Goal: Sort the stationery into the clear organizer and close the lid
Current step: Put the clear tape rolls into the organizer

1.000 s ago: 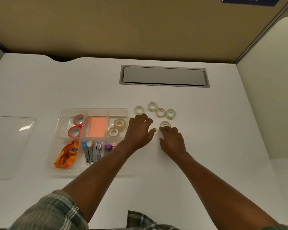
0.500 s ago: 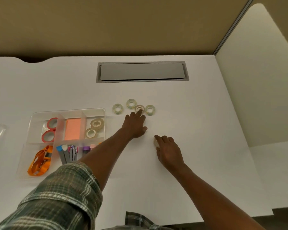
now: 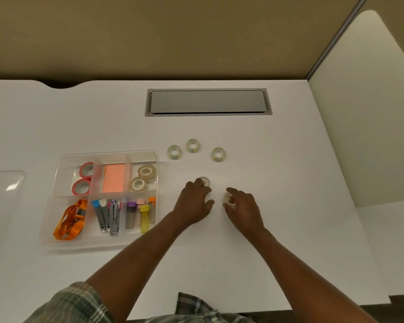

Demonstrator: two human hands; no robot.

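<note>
Two hands work side by side on the white table [image 3: 289, 183], just right of the organizer [image 3: 126, 152]. Left hand [image 3: 194, 201] lies palm down with its fingers curled over the far roll [image 3: 205, 181], thumb spread out to the side. Right hand [image 3: 241, 207] pinches the near roll [image 3: 228, 199] between thumb and bent fingers. Both rolls are small, clear tape on pale cores. The far roll looks to lie flat; the near roll is blurred, so I cannot tell its tilt. Beyond them three loose rolls [image 3: 193, 145] lie flat, holes up, well apart from the hands. The organizer sits lidless, its long side running left to right. Two tan rolls [image 3: 146, 171] fill its far right compartment, just beside the orange pad [image 3: 113, 180] and the red tapes [image 3: 81, 186]. The pens [image 3: 104, 215] in front lie lengthwise, caps pointing away. The lid [image 3: 2, 206] rests flat at far left.
</note>
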